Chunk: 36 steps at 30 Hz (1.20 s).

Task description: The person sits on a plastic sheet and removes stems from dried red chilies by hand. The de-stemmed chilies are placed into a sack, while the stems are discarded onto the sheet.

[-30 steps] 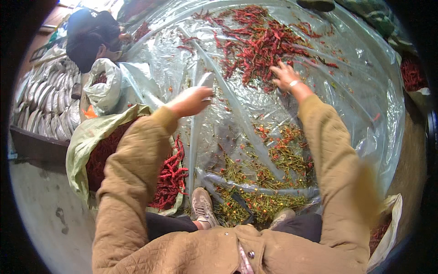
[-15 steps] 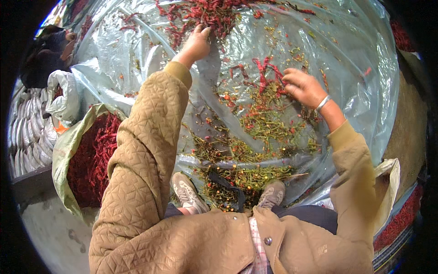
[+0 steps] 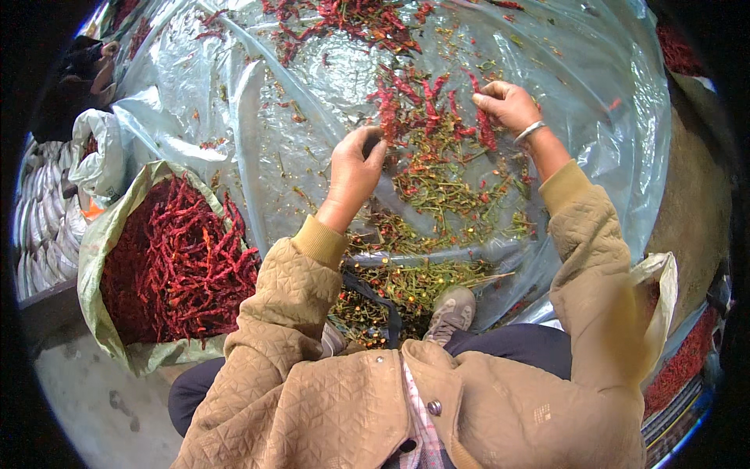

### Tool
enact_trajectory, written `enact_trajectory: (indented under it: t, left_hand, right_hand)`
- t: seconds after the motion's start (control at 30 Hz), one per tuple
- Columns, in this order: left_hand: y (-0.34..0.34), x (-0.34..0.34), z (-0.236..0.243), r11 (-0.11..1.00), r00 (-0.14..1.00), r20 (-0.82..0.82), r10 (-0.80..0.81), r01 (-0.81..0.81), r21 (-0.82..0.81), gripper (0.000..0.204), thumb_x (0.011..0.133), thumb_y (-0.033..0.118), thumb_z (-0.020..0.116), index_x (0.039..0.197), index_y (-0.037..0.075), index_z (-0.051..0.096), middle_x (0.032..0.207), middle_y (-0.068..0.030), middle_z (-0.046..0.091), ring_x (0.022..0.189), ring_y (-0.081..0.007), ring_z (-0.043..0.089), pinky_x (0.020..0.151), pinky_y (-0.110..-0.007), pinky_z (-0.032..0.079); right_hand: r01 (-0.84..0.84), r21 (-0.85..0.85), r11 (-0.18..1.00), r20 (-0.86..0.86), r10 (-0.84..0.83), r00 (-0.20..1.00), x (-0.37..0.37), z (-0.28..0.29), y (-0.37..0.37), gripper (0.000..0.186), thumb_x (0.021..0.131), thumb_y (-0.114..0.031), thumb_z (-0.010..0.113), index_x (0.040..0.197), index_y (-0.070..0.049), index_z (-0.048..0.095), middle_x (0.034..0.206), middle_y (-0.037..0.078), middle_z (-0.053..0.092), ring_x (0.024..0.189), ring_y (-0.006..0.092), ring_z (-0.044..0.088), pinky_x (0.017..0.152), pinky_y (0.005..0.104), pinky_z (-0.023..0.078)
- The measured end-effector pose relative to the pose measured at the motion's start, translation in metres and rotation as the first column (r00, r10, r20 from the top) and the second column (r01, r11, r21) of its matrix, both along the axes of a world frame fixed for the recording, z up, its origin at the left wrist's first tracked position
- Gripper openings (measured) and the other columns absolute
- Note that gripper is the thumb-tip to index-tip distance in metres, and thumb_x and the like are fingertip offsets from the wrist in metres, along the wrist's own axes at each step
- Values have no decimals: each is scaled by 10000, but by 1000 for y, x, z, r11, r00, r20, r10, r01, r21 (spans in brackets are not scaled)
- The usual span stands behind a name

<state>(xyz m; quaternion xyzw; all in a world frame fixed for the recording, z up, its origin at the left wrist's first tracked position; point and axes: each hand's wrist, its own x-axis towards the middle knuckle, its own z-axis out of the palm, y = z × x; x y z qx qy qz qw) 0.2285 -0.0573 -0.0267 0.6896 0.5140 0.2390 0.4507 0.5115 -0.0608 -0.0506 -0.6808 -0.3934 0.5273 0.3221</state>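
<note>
A produce-sorting workplace, by the look of plastic sheeting (image 3: 617, 172) strewn with red chillies (image 3: 431, 109), plus a brimming sack (image 3: 92, 273).

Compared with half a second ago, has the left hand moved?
Yes: the left hand has moved back from the far pepper pile, toward the stems.

glossy plastic sheet (image 3: 312, 117), rough chillies (image 3: 485, 131)

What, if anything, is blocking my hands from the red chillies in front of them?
Nothing visible. The left hand is at the left edge of the red chillies, the right hand at their right; the plastic sheet lies underneath.
</note>
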Motion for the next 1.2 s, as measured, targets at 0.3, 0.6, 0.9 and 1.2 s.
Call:
enact_trajectory:
  t: [0.3, 0.6, 0.9, 1.2]
  left_hand:
    - [-34, 71, 66, 548, 829, -253, -500, 528, 649, 316, 639, 17, 595, 941, 106, 620, 830, -78, 494, 745, -234, 480, 629, -303, 417]
    - [-59, 54, 52, 933, 943, 167, -289, 316, -170, 195, 810, 179, 570, 842, -12, 595, 712, -49, 506, 658, -129, 475, 583, -279, 403]
    - [-68, 34, 57, 831, 952, 251, -177, 281, -480, 212, 868, 182, 496, 922, -17, 547, 723, 1, 544, 604, -59, 486, 545, -223, 416]
    - [-77, 27, 29, 957, 987, 125, -102, 131, -257, 206, 820, 171, 530, 849, -32, 554, 685, -146, 556, 621, -187, 517, 591, -331, 424]
  right_hand:
    - [49, -158, 986, -840, -160, 519, -50, 47, -59, 163, 856, -173, 515, 847, -14, 551, 736, 46, 576, 604, 103, 553, 523, 232, 460]
    - [-93, 341, 935, -330, 212, 920, -63, 91, -87, 169, 791, -124, 603, 903, 1, 582, 807, 0, 566, 764, 69, 514, 691, 223, 428]
    - [-239, 265, 934, -181, 292, 939, -75, 78, -82, 139, 810, -151, 570, 797, -16, 601, 710, 34, 566, 645, 110, 513, 585, 242, 409]
    - [-527, 469, 709, 557, 225, 799, -102, 54, -81, 125, 702, -101, 560, 626, -62, 468, 643, 86, 466, 630, 268, 489, 549, 363, 379]
